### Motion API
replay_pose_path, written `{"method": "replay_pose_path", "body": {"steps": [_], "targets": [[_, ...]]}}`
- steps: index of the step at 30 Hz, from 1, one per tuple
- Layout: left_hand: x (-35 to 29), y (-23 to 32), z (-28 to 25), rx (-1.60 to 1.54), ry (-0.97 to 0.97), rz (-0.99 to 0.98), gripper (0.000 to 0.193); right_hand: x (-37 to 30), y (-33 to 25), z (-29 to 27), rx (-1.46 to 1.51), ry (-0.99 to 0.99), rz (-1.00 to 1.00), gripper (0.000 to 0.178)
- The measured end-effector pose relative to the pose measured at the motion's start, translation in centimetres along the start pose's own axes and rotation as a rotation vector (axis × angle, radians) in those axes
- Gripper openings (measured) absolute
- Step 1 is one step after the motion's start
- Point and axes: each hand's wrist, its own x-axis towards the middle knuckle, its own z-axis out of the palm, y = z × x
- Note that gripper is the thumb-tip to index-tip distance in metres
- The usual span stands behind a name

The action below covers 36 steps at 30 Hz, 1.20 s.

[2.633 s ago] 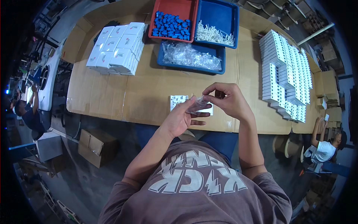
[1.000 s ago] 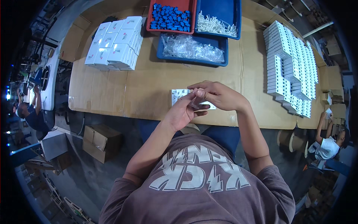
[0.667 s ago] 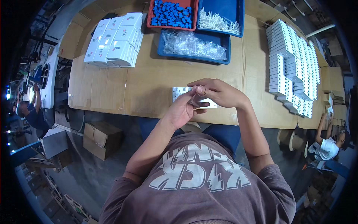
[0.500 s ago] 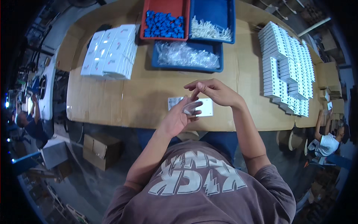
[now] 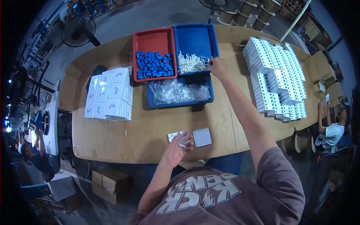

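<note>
A: Right hand stretched far out to twelve o'clock, fingers pinched down at the white plastic pieces in the blue tray. Whether one is already caught between the fingertips, I cannot tell.

B: And the left hand sits close to the body at six o'clock, fingers curled round a small clear plastic bag, holding it just over the table edge.

A: That bag looks flimsy and slick (thin film, it will crumple); I'd judge it best pinched near the mouth so it stays open. The white pieces seem light, stiff and small, easy to take one at a time by the body.

B: Beside the bag, a small white box lies flat on the cardboard-covered table, with a white card touching the bag's left.

A: Room to move? Bare cardboard between the near edge and the trays, so the reach has a clear lane.

B: Tighter round the sides: red tray of blue parts at eleven, another blue tray of clear bags just below, white box stacks at ten, and a big block of white boxes at two, near the right forearm.

A: The near edge runs right under the left hand, so a dropped bag could slip off.
</note>
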Motion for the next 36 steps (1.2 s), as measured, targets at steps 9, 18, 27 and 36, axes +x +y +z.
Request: {"method": "replay_pose_path", "body": {"steps": [9,18,27,36], "targets": [[0.5,0.9,-1.2,-0.107,-0.043,0.010,0.039,3.2,-0.5,3.4,-0.325,-0.111,-0.012,0.014],[0.6,1.0,-1.2,-0.127,-0.071,0.028,0.040,3.3,0.3,1.4,-0.095,0.014,-0.033,0.013],[1.2,0.8,-0.3,-0.091,-0.062,0.000,0.043,-4.0,-7.6,-8.5,1.586,-0.043,0.339,0.011],[0.9,0.2,1.9,-0.206,-0.236,-0.054,0.052,-12.5,-12.6,-15.5,1.883,-0.237,0.317,0.010]]}}
